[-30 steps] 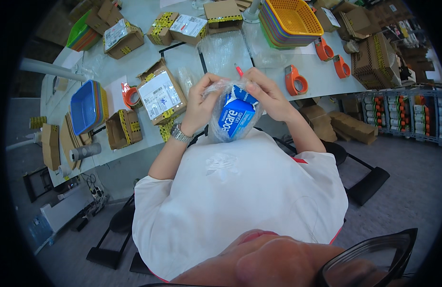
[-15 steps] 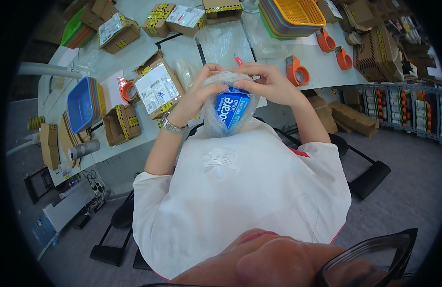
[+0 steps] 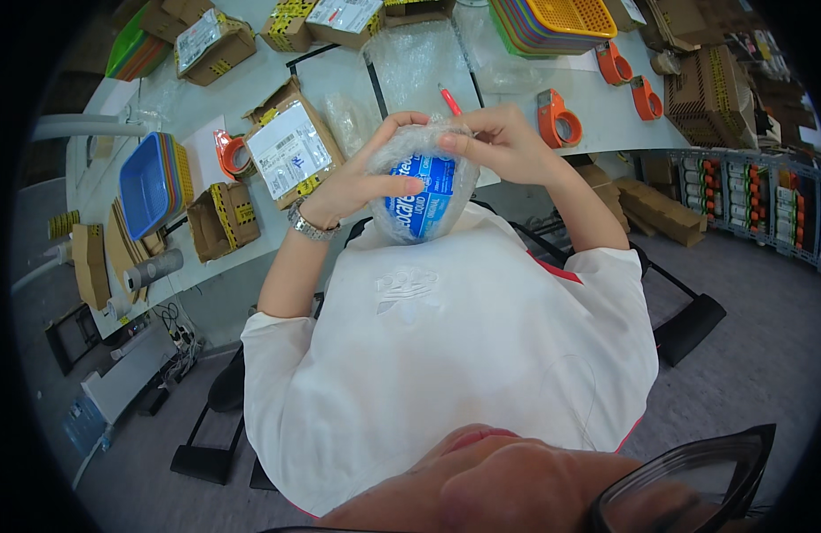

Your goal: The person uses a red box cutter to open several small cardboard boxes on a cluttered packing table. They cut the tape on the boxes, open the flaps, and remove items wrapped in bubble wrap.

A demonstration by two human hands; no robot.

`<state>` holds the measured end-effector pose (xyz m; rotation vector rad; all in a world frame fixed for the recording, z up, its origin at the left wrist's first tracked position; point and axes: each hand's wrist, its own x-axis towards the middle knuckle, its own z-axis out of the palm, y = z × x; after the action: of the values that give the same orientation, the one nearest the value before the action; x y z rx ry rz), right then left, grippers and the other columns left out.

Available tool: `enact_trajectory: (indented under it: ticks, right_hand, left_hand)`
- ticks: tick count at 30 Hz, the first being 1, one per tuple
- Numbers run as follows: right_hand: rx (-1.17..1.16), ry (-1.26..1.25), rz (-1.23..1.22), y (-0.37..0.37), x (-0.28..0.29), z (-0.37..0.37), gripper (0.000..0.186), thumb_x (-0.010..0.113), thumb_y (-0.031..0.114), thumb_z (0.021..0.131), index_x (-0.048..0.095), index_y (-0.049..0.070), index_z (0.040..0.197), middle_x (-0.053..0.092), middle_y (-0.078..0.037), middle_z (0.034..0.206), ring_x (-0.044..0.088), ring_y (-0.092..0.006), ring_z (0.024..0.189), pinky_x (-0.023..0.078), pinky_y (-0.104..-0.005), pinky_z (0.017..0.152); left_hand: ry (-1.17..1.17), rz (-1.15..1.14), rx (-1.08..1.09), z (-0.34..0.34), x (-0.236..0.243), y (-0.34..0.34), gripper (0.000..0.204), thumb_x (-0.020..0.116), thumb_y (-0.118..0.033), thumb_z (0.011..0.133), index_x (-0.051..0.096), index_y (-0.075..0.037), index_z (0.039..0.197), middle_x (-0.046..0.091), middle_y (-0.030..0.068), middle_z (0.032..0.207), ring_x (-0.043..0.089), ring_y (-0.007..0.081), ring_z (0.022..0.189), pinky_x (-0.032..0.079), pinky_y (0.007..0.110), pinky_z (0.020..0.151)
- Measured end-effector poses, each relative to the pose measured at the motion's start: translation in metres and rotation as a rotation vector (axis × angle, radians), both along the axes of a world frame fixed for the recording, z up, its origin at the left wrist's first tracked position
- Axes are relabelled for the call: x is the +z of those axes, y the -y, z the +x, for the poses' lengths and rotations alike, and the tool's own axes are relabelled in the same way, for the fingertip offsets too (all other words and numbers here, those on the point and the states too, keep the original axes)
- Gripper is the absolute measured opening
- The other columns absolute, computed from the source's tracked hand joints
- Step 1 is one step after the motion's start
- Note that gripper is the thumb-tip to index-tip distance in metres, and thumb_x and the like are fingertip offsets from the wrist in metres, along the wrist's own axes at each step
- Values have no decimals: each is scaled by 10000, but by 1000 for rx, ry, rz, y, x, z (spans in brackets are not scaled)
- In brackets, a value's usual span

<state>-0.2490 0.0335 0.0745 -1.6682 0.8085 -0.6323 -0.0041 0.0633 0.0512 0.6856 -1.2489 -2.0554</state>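
Both hands are clamped on a blue-and-white package in clear bubble wrap (image 3: 419, 182), held up off the worktop (image 3: 597, 115) in front of the chest: the left hand (image 3: 357, 182) cups its side from nine o'clock, thumb laid across the blue face, while the right hand (image 3: 499, 147) pinches the wrap at the top, from about one o'clock. To do this step well, it seems wise to keep the left grip steady as the anchor and let the right fingers draw the wrap snug over the crown, folding the loose film flat rather than bunching it (the wrap looks slack near the top). A red pen (image 3: 450, 99) lies just beyond the package at twelve o'clock, on a sheet of bubble wrap (image 3: 410, 62). At ten o'clock sits an open cardboard box with a labelled packet (image 3: 290, 151), and beside it an orange tape dispenser (image 3: 235, 155); a stack of blue trays (image 3: 148, 182) lies further out at nine. Another orange tape dispenser (image 3: 559, 120) stands near the right hand at two o'clock, close enough to catch an elbow. Nothing lies between the hands and the worktop edge.
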Motion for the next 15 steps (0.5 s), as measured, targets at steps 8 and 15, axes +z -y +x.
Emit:
enact_trajectory:
  ticks: [8, 15]
  right_hand:
    - [-35, 726, 593, 4, -79, 19, 219, 657, 187, 964, 757, -7, 985, 741, -76, 899, 675, -105, 818, 530, -252, 720]
    - [-470, 593, 458, -23, -50, 49, 237, 641, 221, 981, 724, 8, 1041, 697, -34, 902, 643, -89, 858, 507, -250, 783]
  left_hand:
    - [90, 15, 45, 5, -16, -5, 638, 749, -176, 856, 386, -78, 1372, 505, 70, 1271, 510, 158, 1183, 432, 303, 998]
    - [188, -36, 426, -5, -16, -7, 243, 706, -176, 904, 541, -52, 1031, 606, 14, 934, 559, 47, 884, 458, 215, 747]
